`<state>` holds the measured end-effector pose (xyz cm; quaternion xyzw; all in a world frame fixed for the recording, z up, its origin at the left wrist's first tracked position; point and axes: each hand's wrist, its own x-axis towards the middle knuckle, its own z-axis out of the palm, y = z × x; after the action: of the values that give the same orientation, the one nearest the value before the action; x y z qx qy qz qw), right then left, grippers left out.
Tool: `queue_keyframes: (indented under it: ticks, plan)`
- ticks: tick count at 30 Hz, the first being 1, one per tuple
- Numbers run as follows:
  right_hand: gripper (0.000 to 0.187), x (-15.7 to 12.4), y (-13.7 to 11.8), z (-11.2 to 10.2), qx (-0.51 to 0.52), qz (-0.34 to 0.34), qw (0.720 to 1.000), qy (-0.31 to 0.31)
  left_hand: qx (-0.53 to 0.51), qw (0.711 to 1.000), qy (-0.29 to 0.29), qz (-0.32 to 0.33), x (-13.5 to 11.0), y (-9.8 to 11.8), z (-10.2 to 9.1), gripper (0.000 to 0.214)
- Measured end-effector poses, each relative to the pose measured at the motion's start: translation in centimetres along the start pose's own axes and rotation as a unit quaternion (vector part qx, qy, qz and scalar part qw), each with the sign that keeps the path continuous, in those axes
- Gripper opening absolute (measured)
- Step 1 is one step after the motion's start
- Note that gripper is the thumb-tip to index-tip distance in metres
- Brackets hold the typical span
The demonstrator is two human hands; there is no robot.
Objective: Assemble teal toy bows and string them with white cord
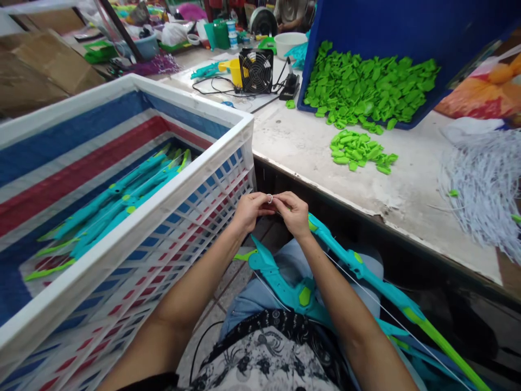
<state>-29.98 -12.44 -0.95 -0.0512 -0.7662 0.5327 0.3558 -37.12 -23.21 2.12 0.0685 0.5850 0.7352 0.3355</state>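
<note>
Over my lap my left hand and my right hand meet, both with fingers pinched. Between their fingertips shows a small loop of white string. A teal toy bow with green patches and a green tip passes by my right hand and slopes down to the lower right, a white string running along it. Another teal bow piece with a green hexagon lies across my thighs, below my hands. How the loop joins either bow is hidden by my fingers.
On my left stands a white plastic crate with a striped lining, holding several teal bows. The worktable carries a loose heap of green parts, a tilted blue bin, a black fan and bundled white strings.
</note>
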Motion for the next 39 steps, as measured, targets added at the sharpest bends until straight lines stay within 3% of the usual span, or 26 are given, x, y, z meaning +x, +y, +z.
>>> queue_keyframes:
  ticks: [7,19,25,30,34,39]
  plan:
    - [0.016,0.3,0.0,-0.8,-0.037,-0.042,0.998,-0.030,0.076,0.994,0.005,0.076,0.0,-0.6,0.1,0.023]
    - [0.016,0.6,-0.5,-2.5,-0.165,-0.122,0.972,-0.116,0.211,0.961,-0.166,0.069,-0.2,1.0,-1.3,0.021]
    - [0.014,-0.3,0.0,-2.3,-0.144,-0.093,0.981,-0.086,0.308,0.945,-0.062,0.091,-0.3,0.6,-1.2,0.024]
    - [0.015,-1.2,0.1,-2.2,-0.106,-0.046,0.990,-0.080,0.243,0.959,-0.131,0.070,-1.0,0.1,-1.9,0.024]
    - [0.015,-1.7,0.2,-1.9,-0.082,-0.037,0.991,-0.095,0.245,0.961,-0.113,0.055,-1.5,-0.1,-2.5,0.024]
    - [0.016,-2.3,0.3,-1.7,-0.093,-0.040,0.989,-0.104,0.278,0.950,-0.140,0.010,-2.0,0.4,-2.8,0.026]
